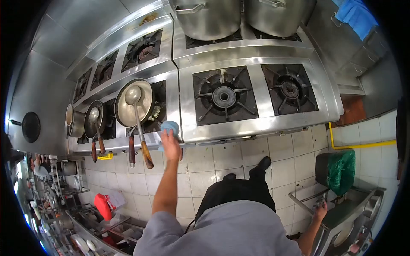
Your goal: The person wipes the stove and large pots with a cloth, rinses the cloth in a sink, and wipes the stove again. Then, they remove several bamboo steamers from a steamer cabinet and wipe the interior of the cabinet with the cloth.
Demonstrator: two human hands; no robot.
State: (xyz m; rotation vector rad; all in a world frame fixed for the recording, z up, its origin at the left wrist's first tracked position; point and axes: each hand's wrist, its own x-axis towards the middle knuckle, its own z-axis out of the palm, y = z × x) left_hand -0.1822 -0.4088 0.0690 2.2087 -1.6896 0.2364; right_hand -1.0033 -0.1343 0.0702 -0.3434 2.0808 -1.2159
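Observation:
My left hand (171, 143) is closed on a light blue cloth (170, 127) at the front edge of the steel stove (213, 133). Just left of it a large pan (121, 102) sits on a burner, a ladle (133, 94) lying in it with its wooden handle over the edge. My right hand (320, 210) is low at the right beside a metal counter, its fingers around something small and greyish that I cannot make out.
Two big pots (209, 19) stand on the rear burners. Further left are a smaller pan (89, 123) and a pot (78, 123). A green-lined bin (340, 170) and a yellow pipe (367, 145) are at the right. A red item (102, 206) lies low left.

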